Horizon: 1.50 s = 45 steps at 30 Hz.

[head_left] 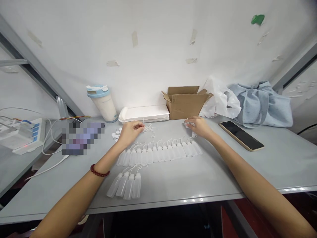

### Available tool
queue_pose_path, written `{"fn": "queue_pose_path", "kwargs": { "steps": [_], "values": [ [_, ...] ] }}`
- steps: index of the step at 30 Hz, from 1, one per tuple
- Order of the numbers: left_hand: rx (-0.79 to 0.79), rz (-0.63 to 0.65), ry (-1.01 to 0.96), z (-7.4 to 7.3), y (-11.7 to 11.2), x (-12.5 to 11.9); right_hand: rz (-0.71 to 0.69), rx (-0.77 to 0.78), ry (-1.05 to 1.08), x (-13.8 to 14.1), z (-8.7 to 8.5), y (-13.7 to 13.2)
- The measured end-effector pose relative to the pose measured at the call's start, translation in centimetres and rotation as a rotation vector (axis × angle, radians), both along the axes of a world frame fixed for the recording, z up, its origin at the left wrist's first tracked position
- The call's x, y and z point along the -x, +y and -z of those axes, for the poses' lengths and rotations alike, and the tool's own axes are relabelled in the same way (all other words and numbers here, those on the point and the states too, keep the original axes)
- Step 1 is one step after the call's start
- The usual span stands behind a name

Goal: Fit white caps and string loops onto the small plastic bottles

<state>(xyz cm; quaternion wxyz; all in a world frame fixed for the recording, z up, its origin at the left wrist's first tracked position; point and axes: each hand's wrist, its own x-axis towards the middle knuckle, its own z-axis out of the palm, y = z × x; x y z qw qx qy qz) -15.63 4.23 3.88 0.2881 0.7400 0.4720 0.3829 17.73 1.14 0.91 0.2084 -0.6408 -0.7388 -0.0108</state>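
Squeeze bottles, translucent with thin bent spouts, lie in a long row on the table before the cardboard box, stretching well to its left. Four more bottles lie closer to the person, left of the box.

The step in hand looks like picking up small loose pieces. The left hand, left of the box, has its fingers pinched on a thin white tube, upright beside a tangle of similar tubes. The right hand is just in front of the box, above the row's end; its fingers are bent close together by something pale, but I cannot tell whether they grip it. The next move seems to call for a light pinch and a lift clear of the tangle and the spouts, which could snag.

White bits lie partly behind the left wrist. Against the box's left side is a flat white stack, with a tumbler farther left. Right of the box are a plastic bag, a fabric bag and, nearer the person, a phone. The box and stack limit reach behind the hands.
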Motion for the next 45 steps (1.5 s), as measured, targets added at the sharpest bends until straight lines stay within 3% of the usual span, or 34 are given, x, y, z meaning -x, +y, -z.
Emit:
{"fn": "queue_pose_path", "kwargs": {
  "steps": [14, 28, 34, 37, 42, 45],
  "values": [
    [0.092, 0.034, -0.024, -2.0, -2.7, 0.0, -0.051, 0.004, 0.171, 1.1, -0.4, -0.6],
    [0.013, 0.067, 0.053, -1.9, -3.2, -0.5, -0.216, 0.094, 0.168, 3.5, -0.9, -2.0],
    [-0.02, 0.094, 0.069, -1.7, -3.3, -0.6, -0.045, 0.05, 0.002, 4.0, -0.7, -2.0],
    [0.027, 0.107, 0.036, -1.6, -3.4, -0.7, -0.037, 0.062, 0.004, 4.2, -1.2, -2.1],
    [0.206, 0.154, -0.142, -2.1, -4.4, -1.4, -0.21, -0.015, 0.323, 6.8, -3.2, -4.0],
    [0.276, 0.167, -0.265, -2.5, -5.4, -2.2, -0.347, 0.014, 0.548, 9.1, -4.1, -5.8]
  ]
}}
